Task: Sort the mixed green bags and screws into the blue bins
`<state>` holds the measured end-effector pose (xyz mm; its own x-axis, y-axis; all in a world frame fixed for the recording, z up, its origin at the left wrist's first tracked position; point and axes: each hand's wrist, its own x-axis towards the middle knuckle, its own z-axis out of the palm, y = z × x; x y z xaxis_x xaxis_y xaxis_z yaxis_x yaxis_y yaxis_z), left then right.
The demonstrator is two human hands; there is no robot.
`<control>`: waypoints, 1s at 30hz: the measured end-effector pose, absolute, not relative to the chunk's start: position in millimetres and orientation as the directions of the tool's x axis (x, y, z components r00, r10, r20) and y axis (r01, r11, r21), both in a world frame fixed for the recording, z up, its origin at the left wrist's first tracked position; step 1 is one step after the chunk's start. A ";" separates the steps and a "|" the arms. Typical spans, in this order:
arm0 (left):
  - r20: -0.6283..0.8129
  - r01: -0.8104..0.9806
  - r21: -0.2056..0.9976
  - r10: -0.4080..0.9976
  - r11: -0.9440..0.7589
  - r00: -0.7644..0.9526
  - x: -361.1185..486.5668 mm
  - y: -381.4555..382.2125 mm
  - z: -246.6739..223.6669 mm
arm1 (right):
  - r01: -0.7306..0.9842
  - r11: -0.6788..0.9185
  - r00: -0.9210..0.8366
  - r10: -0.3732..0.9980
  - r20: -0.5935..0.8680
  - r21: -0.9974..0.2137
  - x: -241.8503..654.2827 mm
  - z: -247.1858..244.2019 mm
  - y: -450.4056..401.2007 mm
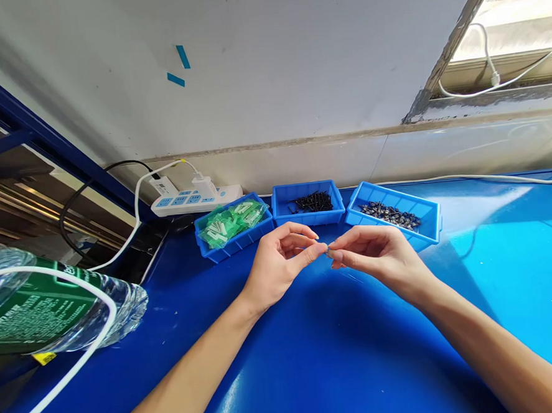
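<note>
My left hand (279, 259) and my right hand (379, 256) meet fingertip to fingertip above the table, in front of the blue bins. Between them is a tiny metal piece (328, 251), mostly covered by the fingers; its exact kind is too small to tell. The right thumb and index finger pinch it, while the left thumb tip presses against its other side with the left fingers curled. Behind the hands, the middle bin (309, 219) holds black screws (317, 201). Small shiny metal parts (391, 215) lie in the right bin (429, 222).
The left bin (236, 241) contains green bags with white pieces (233, 223). A power strip (233, 193) with plugs sits behind it against the wall. A large water bottle (43, 302) lies at the left, crossed by a white cable (103, 329). The blue tabletop (323, 359) extends below.
</note>
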<state>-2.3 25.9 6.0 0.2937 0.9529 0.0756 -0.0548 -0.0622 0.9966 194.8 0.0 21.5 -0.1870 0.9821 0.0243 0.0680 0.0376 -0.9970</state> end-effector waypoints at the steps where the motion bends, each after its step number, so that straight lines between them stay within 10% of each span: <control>1: 0.108 -0.022 0.994 0.952 -0.106 0.286 -3.2 26.0 6.4 | 0.083 0.072 -0.165 0.985 0.057 -0.994 196.2 21.4 -0.3; 8: 0.273 0.250 0.910 0.932 -0.331 0.238 -9.8 27.9 9.7 | 0.419 0.356 0.049 0.910 0.412 -0.835 215.7 31.2 1.5; 16: 0.301 0.513 0.767 0.922 -0.386 0.245 -19.3 34.6 8.3 | 0.871 0.203 0.190 0.701 0.688 -0.447 237.8 35.6 10.1; 30: 0.136 0.720 0.476 0.851 -0.505 0.507 -19.7 30.4 1.6 | 0.827 0.471 -0.311 0.838 0.449 -0.307 190.8 -5.9 3.7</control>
<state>-19.7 30.4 1.6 0.5066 0.8513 0.1363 0.7201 -0.5047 0.4761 190.8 3.7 -5.9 -0.3109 0.8379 0.4486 0.8268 0.4712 -0.3071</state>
